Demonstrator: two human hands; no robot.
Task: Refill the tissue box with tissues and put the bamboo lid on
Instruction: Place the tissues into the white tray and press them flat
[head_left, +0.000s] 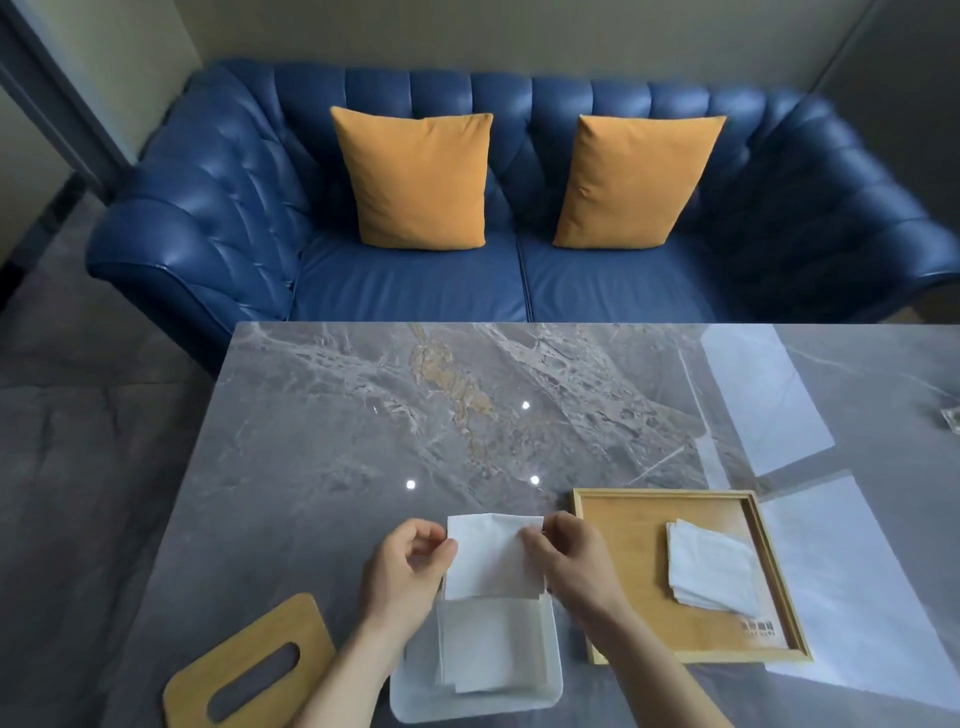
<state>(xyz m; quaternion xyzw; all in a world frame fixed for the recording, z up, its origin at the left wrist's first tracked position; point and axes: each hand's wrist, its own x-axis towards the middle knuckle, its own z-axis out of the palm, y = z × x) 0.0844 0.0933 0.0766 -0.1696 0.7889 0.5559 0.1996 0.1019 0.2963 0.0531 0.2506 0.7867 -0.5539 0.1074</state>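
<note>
Where the grey marble table (363, 415) comes nearest on the left, one bamboo lid (249, 670) lies flat, its long slot running from near-left to far-right, apart from the box. Just right of it sits one translucent white tissue box (550, 691), open on top, its long axis running near to far; inside lies a small stack of white tissues (488, 649), flat on the bottom. Above the far end of the box, two hands hold a single folded tissue (493, 556) upright between them: the left hand (405, 566) pinches its left edge with thumb and fingers, the right hand (571, 561) pinches its right edge, and the lower edge of the sheet dips just behind the box's far wall. Right of the box, touching or just beside it, is one square bamboo tray (623, 519), holding one loose pile of tissues (711, 566) toward its right side. Beyond the table stands one blue sofa (415, 291) with two orange cushions, one (415, 182) left and one (634, 182) right.
</note>
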